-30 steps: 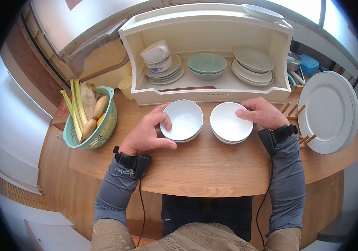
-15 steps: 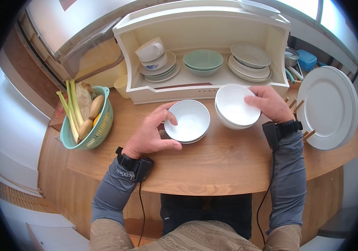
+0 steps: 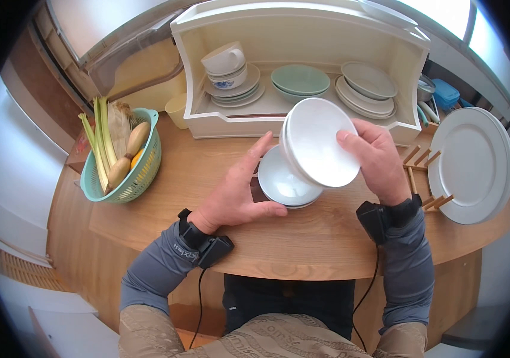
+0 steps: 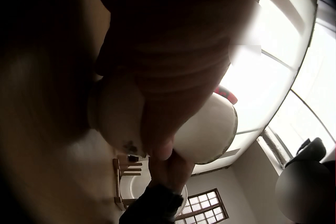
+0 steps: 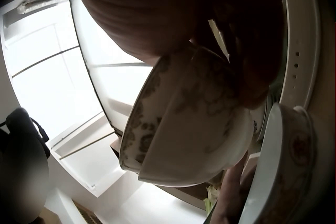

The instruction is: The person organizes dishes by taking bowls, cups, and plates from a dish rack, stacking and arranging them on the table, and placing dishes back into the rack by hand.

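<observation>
Wooden counter point(image 3: 320, 238) fills the head view, with a cream dish cabinet point(image 3: 303, 36) along its far edge, a green basket of vegetables point(image 3: 121, 161) at its left end and a stack of large white plates point(image 3: 476, 164) in a rack at its right end. Near the middle of the counter, the right hand point(image 3: 374, 158) grips a lifted pair of nested white bowls point(image 3: 320, 143) by the rim, thumb inside, tilted above the resting bowls point(image 3: 285, 185). The left hand point(image 3: 237, 194) lies with fingers spread and straight against the resting bowls' left side. By my reading, the lift is done and the setting-down onto the lower stack is left.

From the left wrist, the palm darkens most of the picture; a bowl's pale underside point(image 4: 207, 132) shows beyond it, and the grip cannot be told there.

From the right wrist, fingers curl round the patterned outside of the lifted pair point(image 5: 184, 124), with the resting bowls' rim point(image 5: 286, 156) at the lower right.
</observation>
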The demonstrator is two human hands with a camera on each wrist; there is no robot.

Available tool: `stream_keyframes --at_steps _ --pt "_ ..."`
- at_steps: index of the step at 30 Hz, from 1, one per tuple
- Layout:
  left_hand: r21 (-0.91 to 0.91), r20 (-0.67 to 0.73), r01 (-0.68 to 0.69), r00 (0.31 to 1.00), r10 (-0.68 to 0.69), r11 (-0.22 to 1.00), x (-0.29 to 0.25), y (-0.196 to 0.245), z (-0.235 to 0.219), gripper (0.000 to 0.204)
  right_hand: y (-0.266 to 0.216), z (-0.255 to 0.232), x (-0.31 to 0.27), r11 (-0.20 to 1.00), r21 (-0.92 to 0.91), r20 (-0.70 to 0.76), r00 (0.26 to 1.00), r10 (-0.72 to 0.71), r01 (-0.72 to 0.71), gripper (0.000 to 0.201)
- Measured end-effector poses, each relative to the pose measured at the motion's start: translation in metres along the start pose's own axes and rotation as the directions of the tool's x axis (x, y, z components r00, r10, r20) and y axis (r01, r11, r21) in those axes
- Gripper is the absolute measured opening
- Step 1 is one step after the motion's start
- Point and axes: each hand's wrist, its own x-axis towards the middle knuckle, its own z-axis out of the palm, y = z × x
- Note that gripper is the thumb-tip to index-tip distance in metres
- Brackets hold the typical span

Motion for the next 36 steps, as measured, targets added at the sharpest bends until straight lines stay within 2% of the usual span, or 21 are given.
stream_keyframes --at_steps 3,5,10,12,16,22,25,27,31,33,35,36 --pt "-0.017 -0.008 0.006 1.0 -0.006 1.0 -0.002 0.005 0.001 0.123 0.006 0.011 -0.002 0.996 -0.092 0.032 0.999 -0.011 0.013 0.031" --pt "-0.039 0.028 0.061 0.998 -0.06 0.997 -0.001 0.009 0.0 0.123 0.007 0.016 -0.003 0.991 -0.131 0.025 1.0 -0.005 0.008 0.031" --pt "-0.071 0.024 0.049 0.999 -0.047 0.996 -0.001 0.011 0.002 0.123 0.007 0.019 -0.003 0.971 -0.241 0.016 1.0 0.01 -0.005 0.032" --pt "-0.081 0.022 0.039 0.999 -0.037 0.996 -0.001 0.01 0.002 0.122 0.003 0.017 -0.003 0.946 -0.318 0.023 0.997 0.075 -0.064 0.031" --pt "-0.003 0.002 0.007 1.0 -0.007 1.0 -0.002 0.004 0.002 0.12 0.001 0.021 -0.004 0.948 -0.307 0.015 0.995 0.094 -0.085 0.031" --pt "0.043 -0.015 -0.045 0.999 0.046 0.998 -0.001 0.002 0.003 0.117 0.022 0.021 -0.001 0.95 -0.314 0.036 0.999 0.009 0.003 0.031" --pt "0.039 -0.013 -0.053 0.998 0.054 0.998 -0.001 0.003 0.003 0.117 0.022 0.02 -0.001 0.96 -0.278 0.042 0.998 0.046 -0.032 0.031" --pt "0.044 -0.014 -0.064 0.998 0.065 0.997 0.0 0.004 0.003 0.117 0.015 0.019 -0.001 0.944 -0.298 0.047 0.985 0.166 -0.145 0.036" --pt "0.02 0.0 -0.034 0.999 0.034 0.999 -0.002 0.007 0.001 0.121 0.001 0.009 0.003 0.947 -0.296 0.075 0.986 0.151 -0.123 0.042" --pt "0.007 0.005 -0.022 1.0 0.022 1.0 -0.003 0.005 0.002 0.125 0.005 0.002 0.004 0.91 -0.366 0.107 0.962 0.25 -0.196 0.045" --pt "-0.118 -0.009 0.021 1.0 -0.022 0.993 -0.004 0.002 0.003 0.124 0.011 0.006 0.003 0.918 -0.346 0.115 0.962 0.249 -0.196 0.045" --pt "-0.115 -0.012 0.016 1.0 -0.018 0.993 -0.004 0.003 0.002 0.124 0.015 0.008 0.003 0.925 -0.321 0.122 0.96 0.253 -0.203 0.045"
